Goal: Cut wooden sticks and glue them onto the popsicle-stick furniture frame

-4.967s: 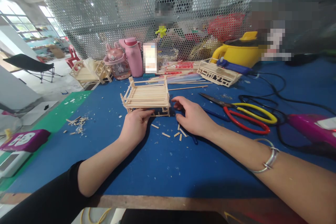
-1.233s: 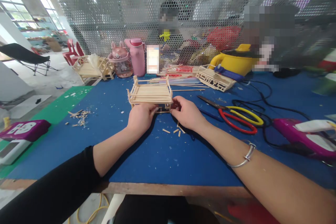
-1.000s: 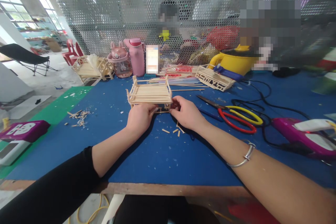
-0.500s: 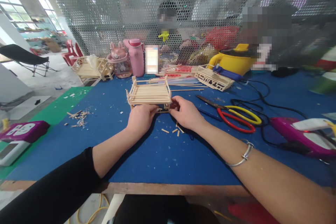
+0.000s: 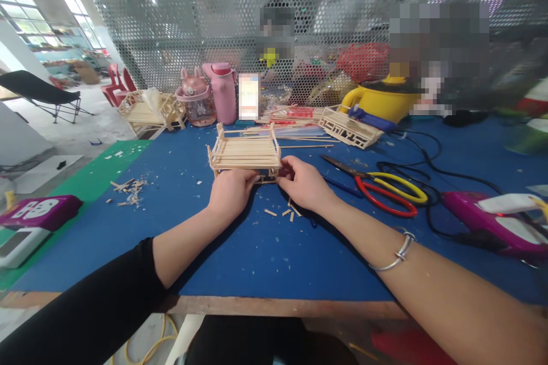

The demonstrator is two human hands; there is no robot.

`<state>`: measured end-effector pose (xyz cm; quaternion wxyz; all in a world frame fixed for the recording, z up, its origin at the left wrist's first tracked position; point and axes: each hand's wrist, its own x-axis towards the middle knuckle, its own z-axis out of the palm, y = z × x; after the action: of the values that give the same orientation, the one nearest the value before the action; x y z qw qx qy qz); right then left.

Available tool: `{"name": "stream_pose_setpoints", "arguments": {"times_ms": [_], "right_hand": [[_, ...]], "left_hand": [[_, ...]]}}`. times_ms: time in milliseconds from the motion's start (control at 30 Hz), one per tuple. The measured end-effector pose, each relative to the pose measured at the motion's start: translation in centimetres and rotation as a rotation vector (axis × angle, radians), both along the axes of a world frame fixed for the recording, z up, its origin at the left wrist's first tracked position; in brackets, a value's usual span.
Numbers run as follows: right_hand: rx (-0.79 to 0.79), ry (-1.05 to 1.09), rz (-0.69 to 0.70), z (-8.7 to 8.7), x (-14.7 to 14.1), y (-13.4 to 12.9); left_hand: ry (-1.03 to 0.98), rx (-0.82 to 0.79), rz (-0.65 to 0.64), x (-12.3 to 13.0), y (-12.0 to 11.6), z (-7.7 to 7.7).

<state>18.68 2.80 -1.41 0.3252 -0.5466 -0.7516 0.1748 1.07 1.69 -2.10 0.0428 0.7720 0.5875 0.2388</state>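
Note:
A small model bed built of thin wooden sticks (image 5: 246, 151) stands upright at the middle of the blue table. My left hand (image 5: 233, 188) is closed at its near lower edge, thumb and fingers pinched on the frame under the slats. My right hand (image 5: 302, 179) grips the lower right corner post, its fingertips partly hidden behind the frame. Short stick offcuts (image 5: 270, 213) lie on the table just in front of the model, between my hands.
Right of my hands lie scissors with red and yellow handles (image 5: 385, 197) and a purple glue gun (image 5: 492, 222) with a black cord. Behind are a second stick model (image 5: 351, 127), a yellow pot (image 5: 385, 102), a pink bottle (image 5: 222, 94) and loose sticks. Wood scraps (image 5: 131, 191) lie left.
Both hands keep the same hold on the model bed. The whole view has shifted very slightly; nothing else has visibly moved.

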Motion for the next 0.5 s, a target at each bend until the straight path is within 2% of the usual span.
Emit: {"name": "stream_pose_setpoints", "arguments": {"times_ms": [500], "right_hand": [[0.005,-0.002,-0.007,-0.13,-0.04,0.07]], "left_hand": [[0.116,0.031,-0.005,0.27,-0.09,0.13]]}}
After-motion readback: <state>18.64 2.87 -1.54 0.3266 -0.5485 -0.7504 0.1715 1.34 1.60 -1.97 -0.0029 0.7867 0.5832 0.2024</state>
